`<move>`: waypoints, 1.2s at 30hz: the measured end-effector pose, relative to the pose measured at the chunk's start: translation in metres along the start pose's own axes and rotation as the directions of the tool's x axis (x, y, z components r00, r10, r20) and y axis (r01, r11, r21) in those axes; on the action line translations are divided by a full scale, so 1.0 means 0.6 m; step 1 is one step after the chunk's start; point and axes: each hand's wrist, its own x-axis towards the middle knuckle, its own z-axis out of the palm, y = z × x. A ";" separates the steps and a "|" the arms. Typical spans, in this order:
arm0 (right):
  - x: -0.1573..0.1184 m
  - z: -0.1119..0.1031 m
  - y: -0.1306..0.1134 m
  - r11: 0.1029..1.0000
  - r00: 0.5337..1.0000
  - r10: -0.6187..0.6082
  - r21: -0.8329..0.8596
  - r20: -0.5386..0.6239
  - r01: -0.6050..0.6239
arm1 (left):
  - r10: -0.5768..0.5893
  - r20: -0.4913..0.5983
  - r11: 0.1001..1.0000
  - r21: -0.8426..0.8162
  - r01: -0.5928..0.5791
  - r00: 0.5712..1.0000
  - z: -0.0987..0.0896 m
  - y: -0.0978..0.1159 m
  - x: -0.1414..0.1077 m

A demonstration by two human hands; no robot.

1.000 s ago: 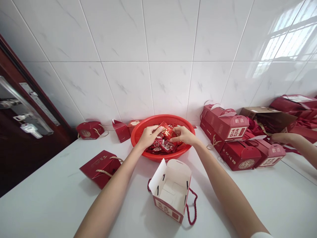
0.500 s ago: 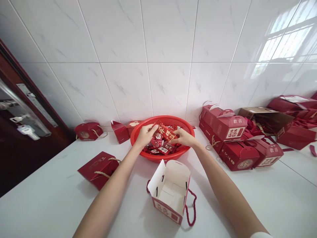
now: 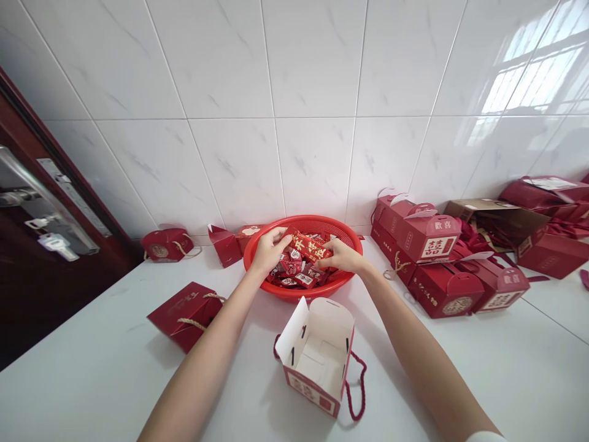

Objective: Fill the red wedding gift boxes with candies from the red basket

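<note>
Between my two hands is a red candy packet (image 3: 309, 247) with gold characters, held just above a red plastic basket (image 3: 251, 270). My left hand (image 3: 269, 250) pinches its left end between thumb and fingers. At the other end, my right hand (image 3: 341, 256) grips it in the same way. Under the packet lie several small red wrapped candies (image 3: 301, 276), partly hidden by it. Nearer to me, in front of the basket, stands a red and white gift box (image 3: 317, 362) with its lid flaps up and nothing inside. A dark red cord hangs at its sides.
A red bag with rope handles (image 3: 184, 313) lies left of my left forearm. Stacked red gift boxes (image 3: 427, 245) stand at the right, with an open cardboard box (image 3: 488, 209) behind. Small red boxes (image 3: 168, 244) line the tiled wall. A door (image 3: 50, 202) with keys is far left.
The packet between my hands has turned a little, its face now tilted flatter. Both hands stay at almost the same place, and the camera view has shifted slightly.
</note>
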 end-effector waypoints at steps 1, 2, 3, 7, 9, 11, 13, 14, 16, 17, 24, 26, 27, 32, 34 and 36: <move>0.000 -0.001 0.000 1.000 1.000 -0.011 0.000 -0.005 0.011 | -0.011 -0.003 1.000 0.002 0.011 1.000 -0.001 -0.002 0.001; -0.001 -0.001 -0.001 1.000 1.000 -0.021 0.008 -0.011 0.021 | -0.025 -0.005 1.000 0.005 0.025 1.000 -0.001 -0.004 0.002; -0.002 -0.001 -0.002 0.999 0.999 -0.028 0.024 -0.019 0.029 | -0.039 -0.005 0.999 0.007 0.039 0.999 -0.002 -0.006 0.003; -0.005 -0.001 -0.006 0.995 0.998 -0.017 0.101 -0.062 0.024 | -0.087 0.008 0.996 0.003 0.087 0.996 -0.004 -0.009 0.005; -0.006 -0.002 -0.007 0.994 0.998 -0.005 0.109 -0.065 0.012 | -0.099 0.007 0.995 -0.021 0.099 0.995 -0.003 -0.008 0.005; -0.009 -0.004 -0.007 0.991 0.999 -0.006 0.133 -0.037 0.011 | -0.100 0.003 0.994 -0.041 0.100 0.995 -0.003 -0.006 0.003; -0.011 -0.008 -0.007 0.983 1.000 -0.022 0.183 0.017 0.019 | -0.092 0.003 0.995 -0.038 0.093 0.996 -0.002 -0.004 0.002; -0.013 -0.009 -0.007 0.978 0.998 -0.038 0.209 0.043 0.028 | -0.085 0.005 0.996 -0.027 0.085 0.996 -0.002 -0.004 0.002; -0.015 -0.012 -0.008 0.969 0.993 -0.077 0.243 0.087 0.054 | -0.062 0.016 0.998 0.005 0.062 0.998 -0.003 -0.004 0.000; -0.016 -0.013 -0.008 0.966 0.990 -0.096 0.250 0.104 0.067 | -0.052 0.029 0.998 0.019 0.051 0.998 -0.003 -0.004 0.000; -0.004 -0.004 0.000 0.996 0.994 -0.091 0.027 0.057 0.090 | -0.077 0.056 0.992 -0.093 0.082 0.995 -0.010 -0.005 0.004; 0.002 0.000 0.004 0.988 0.992 -0.086 -0.139 -0.093 0.073 | -0.064 0.048 0.992 -0.106 0.069 0.997 -0.011 -0.004 0.005; 0.004 0.001 0.006 0.976 0.982 -0.082 -0.212 -0.171 0.045 | -0.054 0.051 0.993 -0.101 0.059 0.997 -0.010 -0.003 0.005; 0.008 0.006 0.012 0.931 0.943 -0.003 -0.345 -0.332 -0.118 | -0.026 0.120 0.996 -0.085 0.036 0.992 -0.006 0.001 0.001; 0.007 0.006 0.013 0.934 0.944 0.003 -0.336 -0.330 -0.120 | -0.019 0.141 0.997 -0.074 0.029 0.990 -0.005 0.000 0.000; 0.006 0.007 0.012 0.943 0.948 0.002 -0.314 -0.320 -0.108 | -0.014 0.141 0.998 -0.064 0.023 0.990 -0.004 0.000 0.000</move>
